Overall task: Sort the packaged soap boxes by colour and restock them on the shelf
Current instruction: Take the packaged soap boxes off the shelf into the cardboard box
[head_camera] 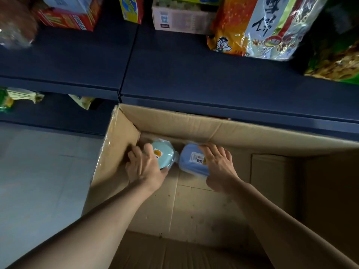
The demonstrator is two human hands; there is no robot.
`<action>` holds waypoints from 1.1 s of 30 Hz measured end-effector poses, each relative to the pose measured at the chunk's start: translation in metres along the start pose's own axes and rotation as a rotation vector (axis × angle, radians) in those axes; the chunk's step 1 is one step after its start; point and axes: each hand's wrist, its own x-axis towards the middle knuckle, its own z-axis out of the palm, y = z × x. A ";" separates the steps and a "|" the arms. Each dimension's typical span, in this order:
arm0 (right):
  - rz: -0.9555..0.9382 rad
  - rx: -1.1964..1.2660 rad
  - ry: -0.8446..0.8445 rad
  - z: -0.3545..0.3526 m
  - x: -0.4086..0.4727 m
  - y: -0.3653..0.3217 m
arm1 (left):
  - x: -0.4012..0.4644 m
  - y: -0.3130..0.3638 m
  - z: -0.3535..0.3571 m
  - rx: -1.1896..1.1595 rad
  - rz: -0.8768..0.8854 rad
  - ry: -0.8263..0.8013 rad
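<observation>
Both my hands reach down into a large open cardboard carton (194,121). My left hand (144,166) is wrapped around a pale green soap box (165,154) with an orange round sticker, near the carton's far left corner. My right hand (219,166) lies over a blue soap box (191,160) with a white label, fingers over its far edge and thumb at the near side. The two boxes sit side by side on the carton floor, nearly touching.
A dark blue shelf (174,74) runs above the carton with a wide bare front strip. Snack bags (262,26) and cartons (180,18) stand at its back. A lower shelf (54,113) at left holds packets. Grey floor (38,181) lies left of the carton.
</observation>
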 end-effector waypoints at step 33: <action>0.157 -0.107 0.364 -0.326 -0.219 -0.156 | -0.137 -0.017 -0.410 0.038 0.577 0.088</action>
